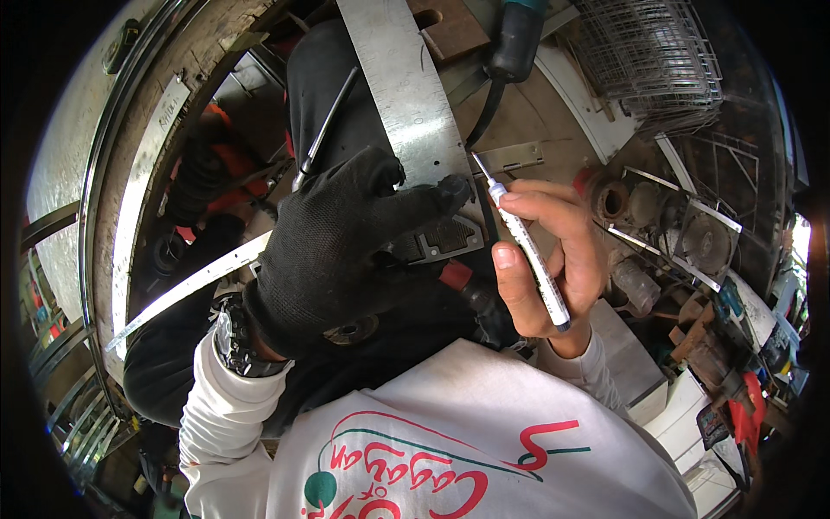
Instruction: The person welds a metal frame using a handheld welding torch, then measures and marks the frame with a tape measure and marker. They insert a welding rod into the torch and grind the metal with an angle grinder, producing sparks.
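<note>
My left hand [324, 233], in a black knit glove, closes on the edge of a long flat metal plate [402, 95], its thumb lying across the plate's near end. A steel ruler [190, 290] sticks out to the lower left from beneath this hand. Just past the thumb shows a grey textured piece with a metal edge [445, 240]; the glove hides whether it joins the ruler. A thin metal rod [330, 121] rests beside the plate, its lower end by the glove. My bare right hand [562, 251] holds a white marker pen [534, 259], its thin tip pointing up-left near the plate.
A dark power tool [516, 48] with a black cord lies beyond the plate, beside a brown block [454, 30]. Wire racks [648, 56] stand at the far right. Metal parts and discs [705, 242] clutter the right side. A curved metal frame [143, 190] rises at left.
</note>
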`<state>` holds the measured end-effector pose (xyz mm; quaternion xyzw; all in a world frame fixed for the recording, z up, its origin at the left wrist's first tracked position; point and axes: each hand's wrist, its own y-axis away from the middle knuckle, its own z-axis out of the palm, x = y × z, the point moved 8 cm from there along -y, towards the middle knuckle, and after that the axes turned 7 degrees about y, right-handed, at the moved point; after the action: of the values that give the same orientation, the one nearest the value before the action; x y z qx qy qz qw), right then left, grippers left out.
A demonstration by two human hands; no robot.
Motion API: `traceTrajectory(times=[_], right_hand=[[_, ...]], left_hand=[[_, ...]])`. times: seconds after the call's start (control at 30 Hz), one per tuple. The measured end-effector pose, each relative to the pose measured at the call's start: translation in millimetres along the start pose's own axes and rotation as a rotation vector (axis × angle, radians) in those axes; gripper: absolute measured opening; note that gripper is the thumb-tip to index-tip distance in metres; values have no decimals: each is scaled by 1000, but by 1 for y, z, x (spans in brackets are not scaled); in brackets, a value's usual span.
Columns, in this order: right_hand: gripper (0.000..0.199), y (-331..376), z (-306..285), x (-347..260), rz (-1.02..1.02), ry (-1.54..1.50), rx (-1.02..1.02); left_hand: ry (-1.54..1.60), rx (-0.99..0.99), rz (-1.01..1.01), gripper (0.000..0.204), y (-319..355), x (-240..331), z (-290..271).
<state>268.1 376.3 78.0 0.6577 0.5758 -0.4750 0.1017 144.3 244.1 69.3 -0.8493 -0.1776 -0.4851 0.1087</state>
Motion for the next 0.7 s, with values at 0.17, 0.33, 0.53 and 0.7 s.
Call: traceTrajectory(times=[0.17,0.33,0.53,0.7], right_hand=[[31,-1,3,0,-9,3,18],[31,1,3,-3,-6,17,14],[36,14,-6,-9,-48,49,-74],[39,15,-14,-9,-6,26,20]], left_hand=[[-44,-102,-43,66,1,-3,3],[-36,9,37,55,1,-2,2],[-88,4,30,56,1,-2,1],[-75,3,63,57,0,0,1]])
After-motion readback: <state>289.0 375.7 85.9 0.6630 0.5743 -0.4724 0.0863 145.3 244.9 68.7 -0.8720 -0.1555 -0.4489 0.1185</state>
